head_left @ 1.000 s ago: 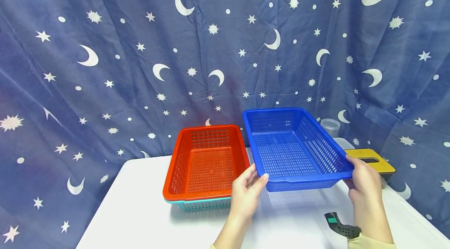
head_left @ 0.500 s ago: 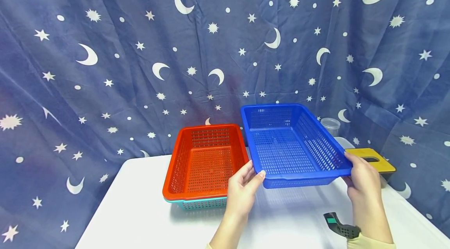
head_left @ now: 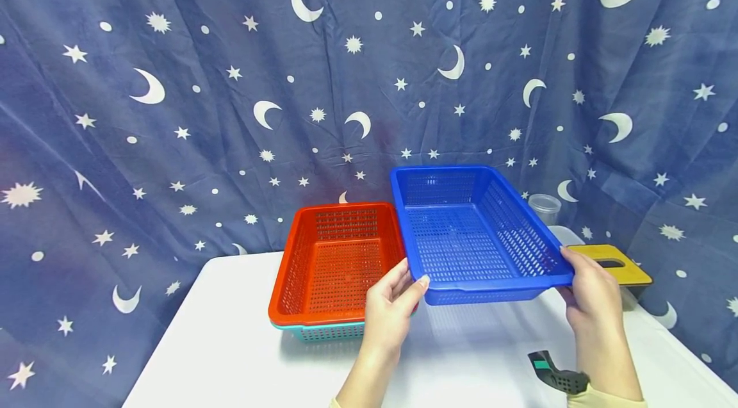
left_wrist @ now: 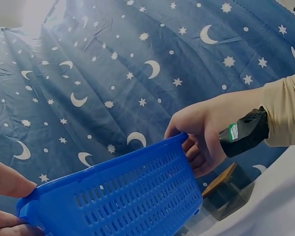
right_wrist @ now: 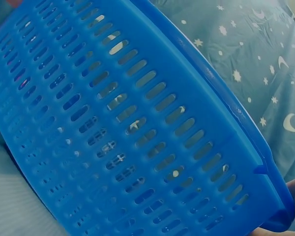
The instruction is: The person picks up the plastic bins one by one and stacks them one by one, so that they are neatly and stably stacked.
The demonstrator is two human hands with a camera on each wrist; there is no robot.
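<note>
A blue perforated plastic basket (head_left: 469, 238) is held up above the table by both hands, with nothing inside it. My left hand (head_left: 387, 312) grips its near left corner, thumb over the rim. At the near right corner my right hand (head_left: 590, 293) holds the rim, thumb on top and fingers beneath. In the left wrist view the right hand (left_wrist: 201, 130) shows at the far end of the basket's side. To the left stands a red basket (head_left: 346, 273), nested in a turquoise basket (head_left: 328, 332). The blue basket's left edge overlaps the red one's right rim in the head view.
On the right side of the white table (head_left: 230, 331) are a box with a yellow slotted lid (head_left: 611, 265) and a clear round container (head_left: 544, 206). A blue curtain (head_left: 230, 158) with moons and stars hangs behind. A black strap device (head_left: 556, 375) sits on the right wrist.
Both hands have moved the blue basket slightly left and up in the head view, toward the red basket. The grips stay the same, and the red and turquoise baskets stay put.
</note>
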